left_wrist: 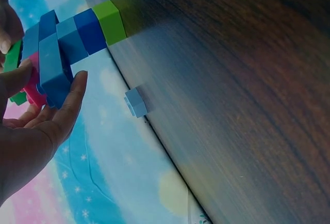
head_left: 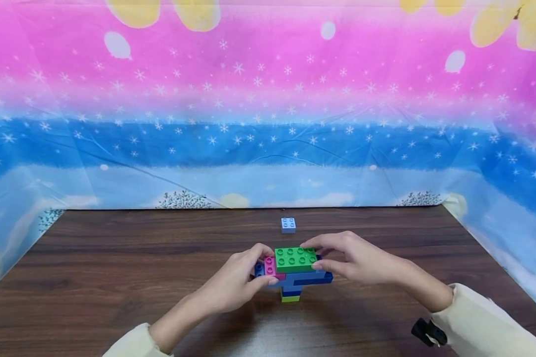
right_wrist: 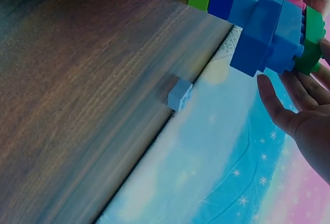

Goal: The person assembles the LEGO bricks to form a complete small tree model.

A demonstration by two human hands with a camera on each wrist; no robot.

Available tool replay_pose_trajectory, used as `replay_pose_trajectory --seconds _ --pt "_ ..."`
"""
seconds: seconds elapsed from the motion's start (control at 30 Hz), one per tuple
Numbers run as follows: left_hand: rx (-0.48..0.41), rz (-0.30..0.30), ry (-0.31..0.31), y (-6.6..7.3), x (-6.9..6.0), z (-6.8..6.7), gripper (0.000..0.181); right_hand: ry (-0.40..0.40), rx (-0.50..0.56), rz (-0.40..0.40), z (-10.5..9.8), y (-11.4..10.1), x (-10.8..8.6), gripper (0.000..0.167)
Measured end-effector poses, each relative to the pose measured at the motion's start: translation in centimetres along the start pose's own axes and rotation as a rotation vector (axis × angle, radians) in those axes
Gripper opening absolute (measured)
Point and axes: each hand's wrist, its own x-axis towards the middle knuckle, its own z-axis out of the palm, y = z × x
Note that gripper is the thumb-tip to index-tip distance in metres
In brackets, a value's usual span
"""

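A stack of toy building bricks stands on the table, on a narrow stem with a lime brick (head_left: 290,299) at its foot and a wider top of blue bricks (head_left: 313,280). Over these lie a pink brick (head_left: 269,266) and, topmost, a long green brick (head_left: 295,265). My left hand (head_left: 230,280) pinches the pink brick at the stack's left end. With thumb in front and fingers behind, my right hand (head_left: 357,258) holds the green brick's right end. In the right wrist view, studs show in a gap between the green brick (right_wrist: 312,41) and the blue below.
A small light-blue brick (head_left: 288,225) lies behind the stack, near the far edge of the brown wooden table (head_left: 116,258). A patterned cloth backdrop (head_left: 268,144) encloses the back and sides. A black clip (head_left: 429,332) hangs by the right sleeve.
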Motion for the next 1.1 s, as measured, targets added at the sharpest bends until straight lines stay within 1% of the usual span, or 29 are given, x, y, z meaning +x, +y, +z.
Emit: replay_pose_trajectory --seconds 0.27,0.53,0.67,0.77,0.83,1.0,1.1 --pt "-0.003 0.005 0.002 0.01 -0.05 -0.01 0.028 -0.010 0.018 -0.002 -0.25 -0.06 0.23 0.032" --pt "-0.009 0.004 -0.003 0.05 0.00 -0.06 0.028 -0.022 0.005 -0.026 -0.45 -0.06 0.41 0.029" --pt "-0.024 -0.040 -0.010 0.10 -0.01 -0.02 0.032 -0.022 0.020 -0.018 -0.42 -0.01 0.38 0.029" --pt "-0.055 -0.090 -0.012 0.23 -0.01 0.04 0.039 -0.018 0.043 0.002 -0.36 0.07 0.30 0.029" --pt "-0.075 -0.107 -0.010 0.33 0.03 0.08 0.039 -0.016 0.070 0.024 -0.30 0.15 0.22 0.029" --pt "-0.083 -0.123 -0.011 0.49 0.16 0.15 0.032 -0.020 0.159 0.104 -0.07 0.48 -0.06 0.031" --pt "-0.082 -0.125 -0.010 0.55 0.22 0.15 0.032 -0.029 0.208 0.156 0.15 0.79 -0.35 0.032"
